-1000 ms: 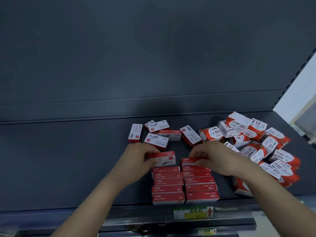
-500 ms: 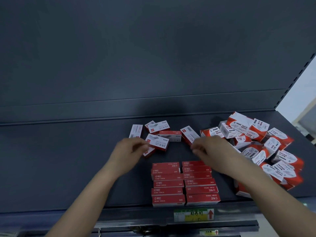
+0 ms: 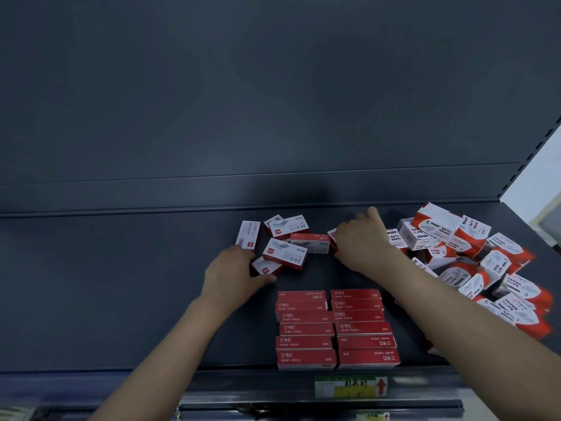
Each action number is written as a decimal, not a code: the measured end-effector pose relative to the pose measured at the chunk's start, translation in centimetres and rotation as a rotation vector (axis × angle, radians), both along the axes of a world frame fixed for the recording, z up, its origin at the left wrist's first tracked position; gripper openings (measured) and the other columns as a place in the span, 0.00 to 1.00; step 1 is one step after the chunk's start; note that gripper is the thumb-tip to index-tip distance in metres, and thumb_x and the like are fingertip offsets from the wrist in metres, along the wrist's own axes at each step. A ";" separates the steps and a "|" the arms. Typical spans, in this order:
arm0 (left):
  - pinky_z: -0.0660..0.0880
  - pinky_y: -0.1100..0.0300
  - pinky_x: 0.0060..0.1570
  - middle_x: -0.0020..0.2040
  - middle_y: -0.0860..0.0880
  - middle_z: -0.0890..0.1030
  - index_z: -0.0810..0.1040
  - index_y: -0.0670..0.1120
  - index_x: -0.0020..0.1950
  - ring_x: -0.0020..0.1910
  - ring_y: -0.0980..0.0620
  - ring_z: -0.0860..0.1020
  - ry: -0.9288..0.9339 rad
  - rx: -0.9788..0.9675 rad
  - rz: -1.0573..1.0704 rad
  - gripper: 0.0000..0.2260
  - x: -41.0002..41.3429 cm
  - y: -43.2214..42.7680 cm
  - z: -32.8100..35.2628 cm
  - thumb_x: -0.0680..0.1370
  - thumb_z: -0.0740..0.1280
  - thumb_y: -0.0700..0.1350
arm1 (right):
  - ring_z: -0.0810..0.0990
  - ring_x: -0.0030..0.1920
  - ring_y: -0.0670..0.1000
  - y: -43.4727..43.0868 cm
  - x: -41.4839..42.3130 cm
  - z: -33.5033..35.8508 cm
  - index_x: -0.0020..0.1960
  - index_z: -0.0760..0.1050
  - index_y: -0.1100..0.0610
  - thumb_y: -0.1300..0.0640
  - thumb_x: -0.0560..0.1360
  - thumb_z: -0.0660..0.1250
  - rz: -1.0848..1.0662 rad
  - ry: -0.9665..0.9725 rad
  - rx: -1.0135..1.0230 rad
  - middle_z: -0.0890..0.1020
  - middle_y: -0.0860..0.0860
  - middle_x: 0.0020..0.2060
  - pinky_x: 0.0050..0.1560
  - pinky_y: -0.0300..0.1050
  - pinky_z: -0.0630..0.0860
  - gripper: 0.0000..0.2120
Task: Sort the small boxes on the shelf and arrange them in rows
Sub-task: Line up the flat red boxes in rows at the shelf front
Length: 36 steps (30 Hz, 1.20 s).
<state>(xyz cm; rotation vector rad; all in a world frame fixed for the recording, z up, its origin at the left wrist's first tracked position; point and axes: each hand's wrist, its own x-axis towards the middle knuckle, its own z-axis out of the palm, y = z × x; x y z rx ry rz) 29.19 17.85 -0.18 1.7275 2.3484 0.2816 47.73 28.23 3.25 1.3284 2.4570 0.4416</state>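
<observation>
Two neat columns of red staple boxes [image 3: 335,329] lie at the front of the dark shelf [image 3: 121,299]. Behind them are loose white-and-red staple boxes [image 3: 285,253], lying at odd angles. My left hand [image 3: 233,275] grips a small staple box [image 3: 265,267] at the near left of that cluster, thumb under it. My right hand [image 3: 361,241] is curled over another staple box [image 3: 332,233] at the cluster's right end, one finger sticking out toward the back. Most of that box is hidden.
A jumbled heap of red-and-white paper clip boxes [image 3: 485,262] fills the shelf's right end, right beside my right forearm. A yellow-green price label [image 3: 350,386] sits on the front rail. The back panel [image 3: 273,101] rises behind the boxes.
Both hands left the far ends of the two columns, where a box was added to each, and moved back to the loose staple boxes, closing on one each.
</observation>
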 end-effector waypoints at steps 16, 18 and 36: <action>0.73 0.61 0.48 0.53 0.50 0.80 0.79 0.45 0.56 0.52 0.52 0.78 -0.432 0.045 0.138 0.23 -0.8 0.1 0.6 0.64 0.79 0.49 | 0.78 0.54 0.56 -1.5 2.2 1.0 0.57 0.71 0.58 0.53 0.78 0.61 -0.085 0.406 -0.086 0.79 0.55 0.54 0.44 0.45 0.70 0.11; 0.77 0.57 0.46 0.47 0.47 0.82 0.81 0.44 0.52 0.47 0.50 0.80 -0.574 0.051 0.170 0.16 -1.0 0.0 0.7 0.66 0.78 0.45 | 0.78 0.54 0.55 -2.1 2.8 1.4 0.58 0.70 0.57 0.55 0.78 0.60 -0.106 0.437 -0.065 0.79 0.54 0.54 0.46 0.45 0.72 0.10; 0.75 0.68 0.42 0.38 0.57 0.82 0.83 0.47 0.44 0.39 0.57 0.80 -0.391 0.374 -0.087 0.06 0.4 -2.0 4.4 0.71 0.73 0.37 | 0.77 0.58 0.52 -4.9 5.1 1.1 0.63 0.70 0.52 0.59 0.78 0.56 -0.078 0.466 -0.608 0.77 0.51 0.60 0.56 0.46 0.76 0.15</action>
